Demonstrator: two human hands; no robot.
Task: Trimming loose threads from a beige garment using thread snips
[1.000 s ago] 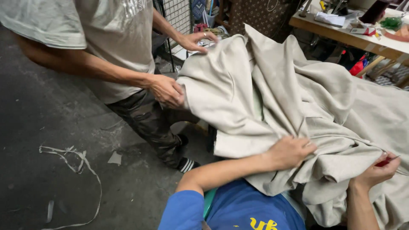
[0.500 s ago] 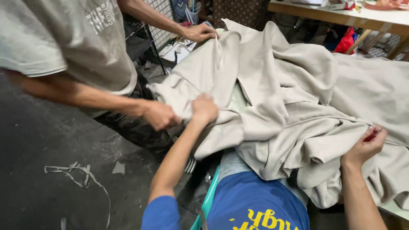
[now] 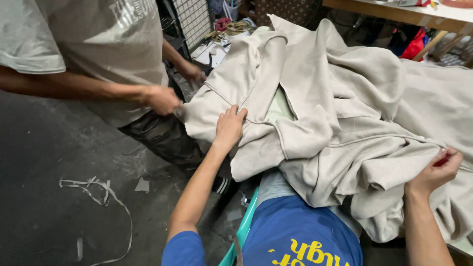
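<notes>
A big pile of beige sweatshirt fabric point(image 3: 340, 113) lies heaped across the work surface in front of me. My left hand point(image 3: 229, 125) rests on a seam at the pile's left part, fingers pressing the cloth. My right hand point(image 3: 436, 171) pinches the fabric's edge at the right, with a small red object between its fingers. A co-worker in a grey T-shirt point(image 3: 93, 44) stands at the left; one hand point(image 3: 162, 100) grips the fabric's left corner, the other hand point(image 3: 193, 75) is farther back by the pile's far edge.
A wire grid rack point(image 3: 193, 19) stands behind the co-worker. A wooden table point(image 3: 394, 12) runs along the top right with coloured items under it. White fabric strips point(image 3: 93, 189) lie on the dark floor at left. A teal chair edge point(image 3: 244, 231) is below me.
My left hand moved from the pile's lower middle up to its left part. The co-worker's far hand dropped off the top of the pile. The fabric has been pulled and spread leftward.
</notes>
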